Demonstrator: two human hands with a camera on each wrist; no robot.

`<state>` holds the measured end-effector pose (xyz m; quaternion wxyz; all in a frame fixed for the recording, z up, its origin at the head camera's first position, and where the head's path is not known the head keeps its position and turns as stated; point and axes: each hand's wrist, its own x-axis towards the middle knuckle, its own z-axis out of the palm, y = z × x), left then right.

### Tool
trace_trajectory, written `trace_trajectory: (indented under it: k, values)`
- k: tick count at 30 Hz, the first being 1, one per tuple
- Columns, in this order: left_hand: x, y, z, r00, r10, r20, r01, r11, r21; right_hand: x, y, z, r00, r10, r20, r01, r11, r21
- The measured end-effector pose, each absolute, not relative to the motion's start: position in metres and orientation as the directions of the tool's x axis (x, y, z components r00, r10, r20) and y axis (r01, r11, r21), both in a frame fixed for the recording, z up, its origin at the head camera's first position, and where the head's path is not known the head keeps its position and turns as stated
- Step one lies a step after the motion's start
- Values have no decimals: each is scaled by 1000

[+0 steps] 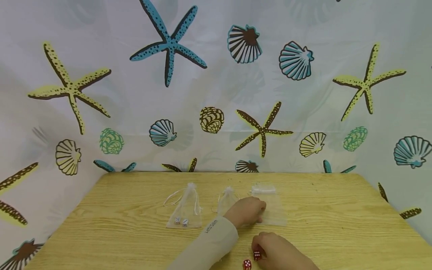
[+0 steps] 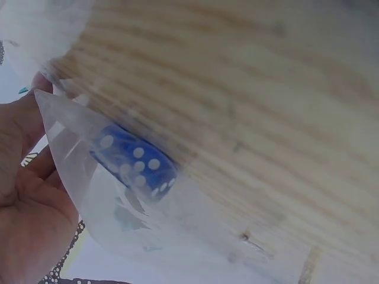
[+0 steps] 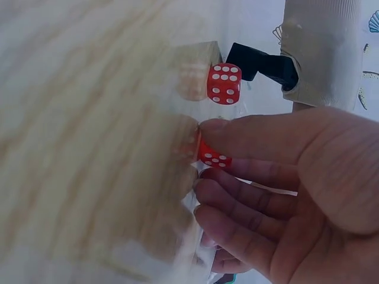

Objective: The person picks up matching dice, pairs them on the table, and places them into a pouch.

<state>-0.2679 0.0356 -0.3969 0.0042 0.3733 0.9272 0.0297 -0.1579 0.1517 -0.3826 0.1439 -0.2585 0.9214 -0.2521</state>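
In the head view my left hand (image 1: pixel 246 211) has its fingers curled at the left edge of a flat sheer drawstring bag (image 1: pixel 275 210), pinching it. My right hand (image 1: pixel 278 249), nearer the front, pinches a red die (image 3: pixel 214 157) between thumb and fingertips. Just beside it a second red die (image 1: pixel 247 264) lies on the table, its six-dot face showing in the right wrist view. Close to my left wrist is the middle sheer bag (image 1: pixel 227 202), partly covered by that hand; blue dice (image 2: pixel 136 160) with white dots show through its mesh.
Farther left on the wooden table (image 1: pixel 118 225) lies another sheer bag (image 1: pixel 189 204) with white dice (image 1: pixel 185 222) inside and loose drawstrings. A curtain (image 1: pixel 209 86) printed with shells and starfish hangs behind the table and along both sides.
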Motion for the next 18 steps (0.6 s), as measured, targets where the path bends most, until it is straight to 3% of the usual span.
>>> trace_trajectory:
  k: [6,18]
  values:
    - [-267,36,-395,-729,683,44,683,720,127,-157,154,-382,-827,-541,-150,-379,735,-562]
    - [-265,38,-397,-724,682,97,689,723,57,-165,178,-364,-822,-563,-82,-423,701,-574]
